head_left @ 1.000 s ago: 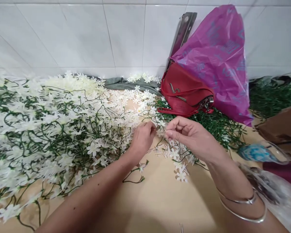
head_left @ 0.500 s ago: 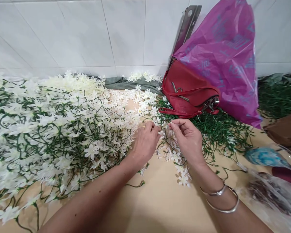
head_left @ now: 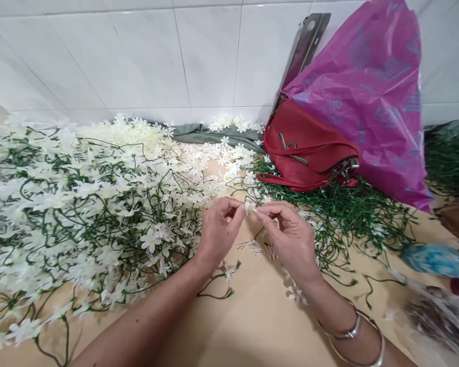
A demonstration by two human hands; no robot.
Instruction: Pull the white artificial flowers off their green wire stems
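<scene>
Head view: both bare hands meet over the tan tabletop (head_left: 248, 326), fingertips almost together.
Left hand (head_left: 220, 229): thumb and forefinger pinch the white flower (head_left: 249, 206); the other fingers curl behind and are partly hidden.
Right hand (head_left: 292, 242): thumb and forefinger close on a tiny white piece (head_left: 255, 210), too small to identify; whether it joins the flower cannot be told.
White flower: held just above the table, between the two hands; fingertips cover part of it, so its petals cannot be counted.
Flower's direction: the flower and piece line up crosswise, left to right; which way the bloom faces is unclear.
Loose sprig (head_left: 218, 293): beside the left wrist, its green stem curving, the tip pointing right.
White stamens (head_left: 258, 248): a loose bunch under the hands, partly covered by the right one.
Flower heap (head_left: 99, 214): fills the left, cut off by the frame edge.
Green stems (head_left: 367, 209): spread to the right, partly hidden under the red handbag (head_left: 306, 142).
Purple bag (head_left: 378, 107): behind the handbag, its top cut off.
Bangles (head_left: 354, 331): on the right wrist, cropped below.
Clear plastic (head_left: 439, 316): dark contents blurred.
</scene>
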